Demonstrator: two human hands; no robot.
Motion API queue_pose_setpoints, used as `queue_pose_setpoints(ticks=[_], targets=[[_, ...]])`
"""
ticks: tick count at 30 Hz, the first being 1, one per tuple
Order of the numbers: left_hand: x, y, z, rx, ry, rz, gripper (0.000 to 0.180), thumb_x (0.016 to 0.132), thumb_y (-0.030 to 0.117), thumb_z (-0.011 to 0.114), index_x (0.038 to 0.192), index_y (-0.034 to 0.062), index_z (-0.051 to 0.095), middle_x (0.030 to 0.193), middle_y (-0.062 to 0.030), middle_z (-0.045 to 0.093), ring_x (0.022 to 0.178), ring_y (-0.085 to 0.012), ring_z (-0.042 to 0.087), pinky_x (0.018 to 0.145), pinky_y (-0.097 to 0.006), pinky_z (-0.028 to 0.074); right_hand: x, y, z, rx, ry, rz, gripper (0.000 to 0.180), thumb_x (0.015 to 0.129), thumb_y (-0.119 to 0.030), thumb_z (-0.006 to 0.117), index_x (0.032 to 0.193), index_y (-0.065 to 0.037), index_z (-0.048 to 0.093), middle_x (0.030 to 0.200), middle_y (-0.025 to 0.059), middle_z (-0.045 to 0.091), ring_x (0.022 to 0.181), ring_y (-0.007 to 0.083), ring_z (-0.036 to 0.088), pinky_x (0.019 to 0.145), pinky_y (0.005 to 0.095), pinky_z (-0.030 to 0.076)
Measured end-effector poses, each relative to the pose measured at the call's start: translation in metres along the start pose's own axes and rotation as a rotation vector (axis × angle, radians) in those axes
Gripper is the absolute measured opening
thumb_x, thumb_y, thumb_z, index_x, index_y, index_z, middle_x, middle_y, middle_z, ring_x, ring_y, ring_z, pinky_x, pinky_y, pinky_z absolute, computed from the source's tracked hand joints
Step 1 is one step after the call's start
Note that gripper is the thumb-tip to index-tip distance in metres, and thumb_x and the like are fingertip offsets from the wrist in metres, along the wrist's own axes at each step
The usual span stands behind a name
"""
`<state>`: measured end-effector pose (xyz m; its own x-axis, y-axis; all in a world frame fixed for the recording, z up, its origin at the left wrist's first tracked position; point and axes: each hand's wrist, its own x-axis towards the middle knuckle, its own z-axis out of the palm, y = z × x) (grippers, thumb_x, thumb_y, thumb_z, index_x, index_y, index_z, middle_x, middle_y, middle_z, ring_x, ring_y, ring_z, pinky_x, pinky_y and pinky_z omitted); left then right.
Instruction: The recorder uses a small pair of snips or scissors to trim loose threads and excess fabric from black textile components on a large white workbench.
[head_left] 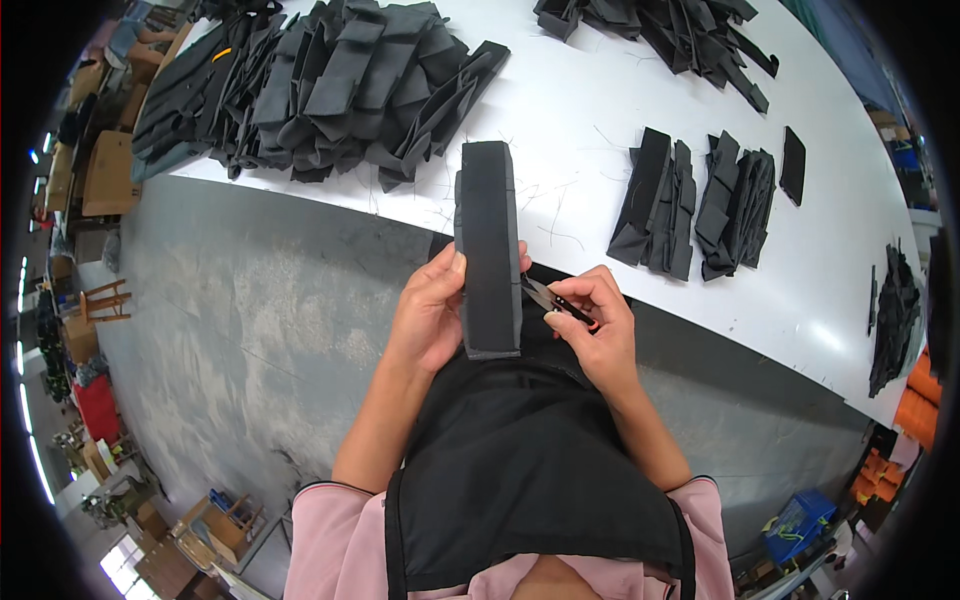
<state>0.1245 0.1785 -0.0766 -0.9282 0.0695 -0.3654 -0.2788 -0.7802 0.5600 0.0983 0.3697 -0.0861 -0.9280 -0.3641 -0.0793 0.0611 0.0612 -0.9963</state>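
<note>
A long black fabric strip (488, 245) with a grey edge is held upright in front of me, over my black apron. My left hand (435, 300) grips it from the left side, thumb on the front and fingertips showing past its right edge. In my right hand (605, 325) is a pair of thread snips (562, 303) with metal blades and dark handles. The blade tips point up and left, close to the strip's right edge. Whether they touch the fabric I cannot tell.
The white table (560, 110) spans the far side, with loose threads on it. A large heap of black fabric pieces (350, 80) lies at left, smaller bundles (655, 205) at right. A blue crate (800, 522) and a wooden stool (105, 300) stand on the floor.
</note>
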Motion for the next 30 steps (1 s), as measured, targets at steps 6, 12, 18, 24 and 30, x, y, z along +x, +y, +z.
queue_pose_setpoints(ticks=[6, 12, 18, 24, 30], targets=[[0.001, 0.0, 0.0, 0.019, 0.017, -0.016, 0.04, 0.095, 0.019, 0.044, 0.126, -0.0075, 0.043, 0.121, -0.0213, 0.055, 0.11, -0.0263, 0.057, 0.095, -0.034, 0.047, 0.001, 0.004, 0.001, 0.032, -0.001, 0.0, 0.023, 0.073, 0.001, 0.069, 0.095, -0.002, 0.062, 0.086, 0.0011, 0.047, 0.069, 0.0061, 0.046, 0.061, 0.0185, 0.037], [0.002, -0.001, 0.0, 0.04, -0.008, -0.024, 0.041, 0.095, 0.02, 0.045, 0.125, -0.0071, 0.044, 0.121, -0.0213, 0.055, 0.109, -0.0265, 0.058, 0.093, -0.034, 0.048, 0.0, -0.004, 0.001, -0.207, 0.059, -0.128, 0.024, 0.069, 0.0, 0.072, 0.092, -0.004, 0.064, 0.081, 0.0027, 0.049, 0.063, 0.0099, 0.047, 0.066, 0.0225, 0.042], [0.001, -0.003, -0.003, 0.066, 0.025, -0.029, 0.039, 0.095, 0.021, 0.045, 0.123, -0.0059, 0.045, 0.12, -0.0207, 0.056, 0.106, -0.0263, 0.059, 0.091, -0.034, 0.049, 0.0, -0.009, -0.001, -0.479, 0.096, -0.367, 0.021, 0.068, 0.0, 0.072, 0.088, -0.003, 0.065, 0.072, 0.007, 0.05, 0.06, 0.0186, 0.051, 0.07, 0.0317, 0.048], [-0.001, -0.009, -0.01, 0.069, 0.067, -0.046, 0.045, 0.091, 0.026, 0.053, 0.123, -0.0037, 0.047, 0.119, -0.0194, 0.055, 0.111, -0.0311, 0.055, 0.092, -0.037, 0.048, 0.001, -0.027, -0.006, -0.365, 0.033, -0.305, 0.025, 0.068, 0.001, 0.072, 0.091, -0.002, 0.065, 0.081, 0.006, 0.052, 0.065, 0.0132, 0.051, 0.057, 0.0251, 0.04], [0.006, -0.023, -0.009, -0.476, -0.23, -0.191, 0.03, 0.089, 0.014, 0.042, 0.102, -0.0064, 0.059, 0.112, -0.0162, 0.059, 0.106, -0.0258, 0.056, 0.091, -0.033, 0.046, 0.002, -0.019, 0.014, -0.097, 0.084, -0.148, 0.025, 0.068, 0.002, 0.072, 0.091, -0.003, 0.065, 0.084, 0.007, 0.054, 0.074, 0.017, 0.053, 0.066, 0.0276, 0.044]])
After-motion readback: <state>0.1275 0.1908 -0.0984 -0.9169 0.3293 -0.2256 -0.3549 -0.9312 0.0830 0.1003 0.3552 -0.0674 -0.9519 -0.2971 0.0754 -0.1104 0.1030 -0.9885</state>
